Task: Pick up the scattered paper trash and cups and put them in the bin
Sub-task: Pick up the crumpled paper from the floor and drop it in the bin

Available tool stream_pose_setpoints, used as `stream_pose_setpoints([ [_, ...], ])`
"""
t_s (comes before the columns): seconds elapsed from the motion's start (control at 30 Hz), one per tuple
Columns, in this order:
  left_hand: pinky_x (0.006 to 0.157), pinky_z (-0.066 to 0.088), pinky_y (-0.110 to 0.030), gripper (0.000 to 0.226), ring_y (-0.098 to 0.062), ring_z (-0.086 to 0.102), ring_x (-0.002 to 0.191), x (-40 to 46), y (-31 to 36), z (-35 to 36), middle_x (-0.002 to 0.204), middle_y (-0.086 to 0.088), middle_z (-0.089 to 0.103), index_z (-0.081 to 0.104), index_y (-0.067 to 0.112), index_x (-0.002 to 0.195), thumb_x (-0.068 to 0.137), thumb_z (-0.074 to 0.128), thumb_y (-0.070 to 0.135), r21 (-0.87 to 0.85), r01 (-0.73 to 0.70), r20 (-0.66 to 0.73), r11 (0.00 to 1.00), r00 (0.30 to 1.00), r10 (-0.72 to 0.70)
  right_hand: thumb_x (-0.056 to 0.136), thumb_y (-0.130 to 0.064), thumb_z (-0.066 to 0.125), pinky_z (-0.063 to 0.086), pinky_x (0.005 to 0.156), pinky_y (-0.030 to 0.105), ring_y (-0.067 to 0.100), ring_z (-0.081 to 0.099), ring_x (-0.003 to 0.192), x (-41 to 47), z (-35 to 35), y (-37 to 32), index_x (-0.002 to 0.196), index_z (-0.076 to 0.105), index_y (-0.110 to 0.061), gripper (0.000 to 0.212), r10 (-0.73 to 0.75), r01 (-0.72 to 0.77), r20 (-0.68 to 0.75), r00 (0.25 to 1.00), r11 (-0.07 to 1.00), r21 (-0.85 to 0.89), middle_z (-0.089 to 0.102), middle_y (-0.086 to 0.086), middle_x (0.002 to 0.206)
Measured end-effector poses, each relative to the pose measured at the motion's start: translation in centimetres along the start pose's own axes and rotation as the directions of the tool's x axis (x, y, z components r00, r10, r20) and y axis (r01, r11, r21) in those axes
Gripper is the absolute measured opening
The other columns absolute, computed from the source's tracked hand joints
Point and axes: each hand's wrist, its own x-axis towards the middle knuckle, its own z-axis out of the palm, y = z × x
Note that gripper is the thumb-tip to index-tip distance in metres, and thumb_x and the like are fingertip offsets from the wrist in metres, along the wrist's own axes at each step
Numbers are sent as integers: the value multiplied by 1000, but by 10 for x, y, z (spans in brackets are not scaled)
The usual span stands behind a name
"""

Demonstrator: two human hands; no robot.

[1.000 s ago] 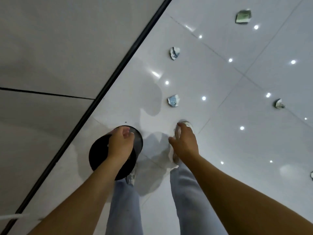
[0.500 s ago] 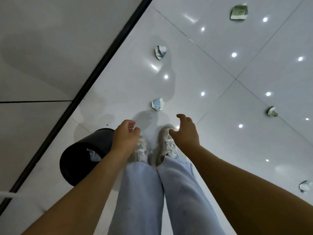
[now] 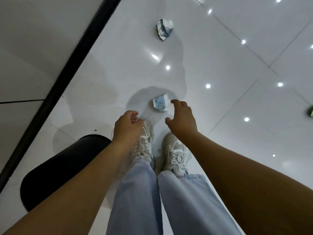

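Just beside the crumpled paper cup (image 3: 160, 105), right hand (image 3: 182, 120) spread, empty; left hand (image 3: 127, 127) loosely curled, empty.

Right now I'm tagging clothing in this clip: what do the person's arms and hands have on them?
Nothing visible: both forearms are bare, with no sleeves, and the left hand and right hand show no gloves, rings or watch.

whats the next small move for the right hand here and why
Probably lower the right hand a little further and close its fingers on the crumpled blue paper cup. The hand is spread open just beside the cup and not yet touching it, and this is the nearest piece of trash, lying on the floor just ahead of the shoes. The black bin waits at the person's left.
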Motion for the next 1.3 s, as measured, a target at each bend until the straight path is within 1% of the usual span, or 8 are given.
stream_pose_setpoints([
  [0.2,47,40,-7,39,-8,55,90,76,-33,33,113,5,57,51,23,128,90,56,17,-113,60,-5,992,998,-61,78,-11,72,44,100,37,26,28,138,71,64,24,145,31,-20,79,-122,125,38,992,985,-118,25,2,154],
  [0.37,59,40,-16,38,-10,58,93,114,-49,48,114,3,59,54,22,127,89,56,18,-117,75,31,990,997,-72,78,-10,74,41,105,40,27,21,142,92,100,38,147,27,-18,84,-216,216,31,976,935,-282,21,2,156],
  [0.57,80,43,-25,37,-15,57,101,127,-44,55,116,1,60,55,21,124,88,59,18,-108,112,89,988,991,-103,82,-6,66,52,86,36,26,34,125,101,101,40,134,45,-14,57,-211,197,-45,976,957,-213,40,4,138],
  [0.73,95,49,-34,44,-18,57,109,113,-20,49,121,0,58,52,25,127,86,67,26,-207,223,201,953,962,-182,77,-17,75,52,82,37,26,39,118,81,80,16,127,50,-12,56,-193,187,-70,979,979,-86,45,8,130],
  [0.87,86,55,-31,41,-16,65,99,75,11,22,110,0,67,59,25,118,80,73,24,-298,262,290,918,941,-175,74,-19,78,49,78,36,29,46,110,32,43,-26,121,56,-7,54,-253,266,-156,955,962,68,51,13,124],
  [1.0,85,56,-33,32,-16,68,93,24,53,-23,98,3,71,64,30,101,75,76,15,-303,206,319,930,942,-105,73,-19,78,51,82,35,25,43,113,-21,-11,-70,125,53,-11,58,-204,226,-182,962,968,110,48,8,128],
  [1.17,80,57,-33,40,-20,68,97,-51,118,-90,105,-5,70,64,20,113,76,75,7,-315,154,369,936,929,-28,74,-19,79,49,87,33,25,41,119,-90,-96,-127,130,49,-10,65,-218,243,-166,962,959,148,44,10,133],
  [1.3,82,57,-38,42,-27,64,103,-106,168,-141,112,-11,64,61,13,115,77,70,-3,-311,113,281,944,960,-22,76,-21,76,51,89,35,21,35,126,-142,-164,-172,141,36,-18,76,-222,228,-64,973,965,131,33,3,143],
])
